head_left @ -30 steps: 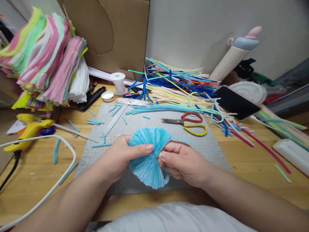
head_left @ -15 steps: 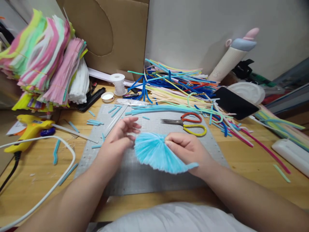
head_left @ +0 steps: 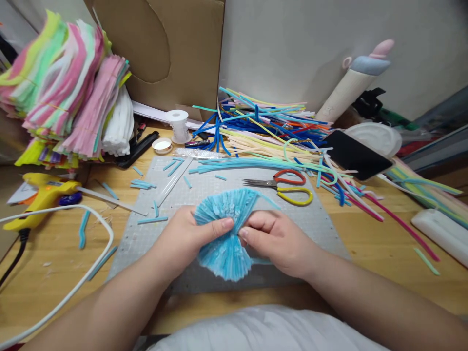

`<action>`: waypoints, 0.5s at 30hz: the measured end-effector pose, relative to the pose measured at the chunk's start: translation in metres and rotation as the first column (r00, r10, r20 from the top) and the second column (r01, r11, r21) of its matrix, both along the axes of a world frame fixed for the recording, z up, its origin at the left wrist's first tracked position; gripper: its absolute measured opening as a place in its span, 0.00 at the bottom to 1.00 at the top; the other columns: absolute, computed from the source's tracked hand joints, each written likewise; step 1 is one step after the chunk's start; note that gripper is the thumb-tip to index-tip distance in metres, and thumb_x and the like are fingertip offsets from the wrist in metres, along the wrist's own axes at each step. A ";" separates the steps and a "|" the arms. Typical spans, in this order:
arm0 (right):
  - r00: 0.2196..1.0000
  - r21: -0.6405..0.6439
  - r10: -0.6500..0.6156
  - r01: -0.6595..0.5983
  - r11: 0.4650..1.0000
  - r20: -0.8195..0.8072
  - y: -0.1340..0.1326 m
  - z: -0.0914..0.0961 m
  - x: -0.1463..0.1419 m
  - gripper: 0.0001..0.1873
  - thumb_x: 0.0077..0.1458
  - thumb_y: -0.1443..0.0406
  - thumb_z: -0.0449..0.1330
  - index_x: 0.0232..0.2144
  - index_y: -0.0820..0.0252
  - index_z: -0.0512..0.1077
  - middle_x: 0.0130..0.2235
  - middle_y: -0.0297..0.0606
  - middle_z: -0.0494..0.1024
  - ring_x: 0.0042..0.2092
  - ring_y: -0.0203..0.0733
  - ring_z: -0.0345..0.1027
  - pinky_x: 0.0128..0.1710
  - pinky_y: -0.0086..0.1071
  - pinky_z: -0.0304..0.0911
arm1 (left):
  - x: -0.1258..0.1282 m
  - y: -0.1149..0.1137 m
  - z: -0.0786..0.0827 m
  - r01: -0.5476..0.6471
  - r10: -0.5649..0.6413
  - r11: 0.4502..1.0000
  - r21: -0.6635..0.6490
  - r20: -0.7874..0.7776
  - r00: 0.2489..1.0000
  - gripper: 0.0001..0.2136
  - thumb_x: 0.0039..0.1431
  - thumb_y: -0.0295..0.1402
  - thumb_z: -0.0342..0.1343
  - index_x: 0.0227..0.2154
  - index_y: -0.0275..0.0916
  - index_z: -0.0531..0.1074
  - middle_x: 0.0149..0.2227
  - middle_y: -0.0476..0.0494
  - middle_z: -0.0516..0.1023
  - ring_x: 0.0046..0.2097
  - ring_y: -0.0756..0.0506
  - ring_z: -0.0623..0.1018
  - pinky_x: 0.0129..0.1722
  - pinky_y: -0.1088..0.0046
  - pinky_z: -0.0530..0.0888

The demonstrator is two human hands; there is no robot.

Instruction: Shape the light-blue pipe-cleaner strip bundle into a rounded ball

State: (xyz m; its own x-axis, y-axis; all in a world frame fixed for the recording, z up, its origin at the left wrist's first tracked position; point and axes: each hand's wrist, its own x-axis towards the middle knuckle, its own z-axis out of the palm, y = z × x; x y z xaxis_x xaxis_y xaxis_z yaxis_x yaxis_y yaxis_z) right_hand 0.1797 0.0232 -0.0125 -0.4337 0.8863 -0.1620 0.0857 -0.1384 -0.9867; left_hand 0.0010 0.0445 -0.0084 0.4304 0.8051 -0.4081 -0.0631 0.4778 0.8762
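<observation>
A light blue fan-shaped bundle of pipe cleaners [head_left: 224,229] is held above a grey cutting mat [head_left: 204,187]. My left hand [head_left: 185,239] grips its left side, thumb pressed across the middle. My right hand [head_left: 276,239] pinches it at the centre from the right, fingers curled. Both hands are closed on the bundle, and a thin blue tail sticks out toward the upper right.
Red-and-yellow scissors [head_left: 283,185] lie on the mat behind the hands. A heap of coloured pipe cleaners [head_left: 266,129] lies further back, stacked bundles [head_left: 69,87] at the left. A yellow glue gun [head_left: 46,195], a white cable [head_left: 91,258], a thread spool [head_left: 180,126] and a black phone [head_left: 356,155] sit around.
Half a second ago my left hand was off the bundle with fingers spread and the fan lay sideways in my right hand. Now the left hand grips it again and the fan is turned upright.
</observation>
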 end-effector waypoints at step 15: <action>0.993 0.040 -0.116 0.116 0.992 0.007 0.011 -0.006 0.013 0.13 0.56 0.61 0.56 0.22 0.59 0.63 0.18 0.25 0.55 0.19 0.29 0.45 0.19 0.25 0.44 | -0.014 0.010 0.003 0.077 0.264 0.638 0.766 -0.312 0.913 0.29 0.43 0.25 0.58 0.53 0.42 0.66 0.57 0.41 0.65 0.60 0.39 0.63 0.59 0.59 0.59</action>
